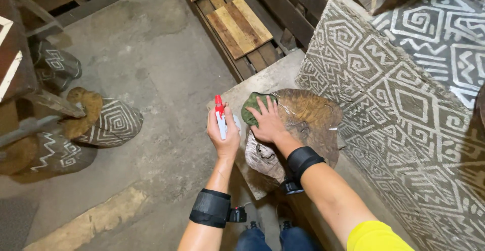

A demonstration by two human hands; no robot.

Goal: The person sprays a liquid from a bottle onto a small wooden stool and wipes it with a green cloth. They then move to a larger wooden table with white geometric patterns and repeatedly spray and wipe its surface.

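My left hand (224, 135) grips a spray bottle (220, 114) with a red nozzle and white body, held upright just left of a round wooden slab. My right hand (268, 124) presses flat on a green cloth (251, 107) that lies on the left edge of the brown, glossy wooden slab (308, 119). The slab rests tilted on a low grey stone block (257, 82). Both wrists wear black straps.
A large carved panel (399, 99) with white geometric patterns stands at the right. Patterned carved pieces (108, 124) lie on the concrete floor at the left. Wooden pallets (237, 23) lie at the top middle. My knees show at the bottom.
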